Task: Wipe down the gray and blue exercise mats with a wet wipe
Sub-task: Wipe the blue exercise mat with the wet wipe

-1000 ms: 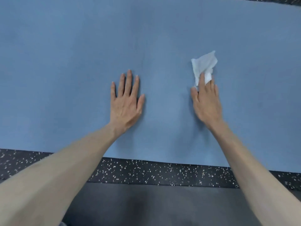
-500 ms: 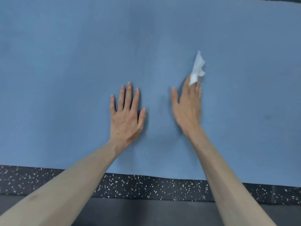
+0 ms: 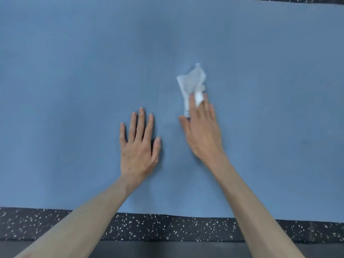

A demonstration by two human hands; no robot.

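Step in hand: wiping the blue mat (image 3: 74, 71), mid-stroke. Right hand (image 3: 202, 131) presses the wet wipe (image 3: 192, 82) onto the mat under straight fingers; a fold of wipe pokes up between two of them, most of it trailing out crumpled beyond the fingertips. Hand and wipe are motion-blurred. Left hand (image 3: 138, 146) lies flat on the mat, fingers spread, holding nothing, just beside the right hand, likely bracing. The wipe sits near the mat's middle, ahead and to the right of the left hand. Speckled black floor (image 3: 167, 228) runs along the near mat edge; a gray strip (image 3: 176, 250), possibly the gray mat, lies at the bottom. Next move probably calls for sweeping sideways across uncovered blue with steady downward pressure, and re-bunching the wipe under the palm.
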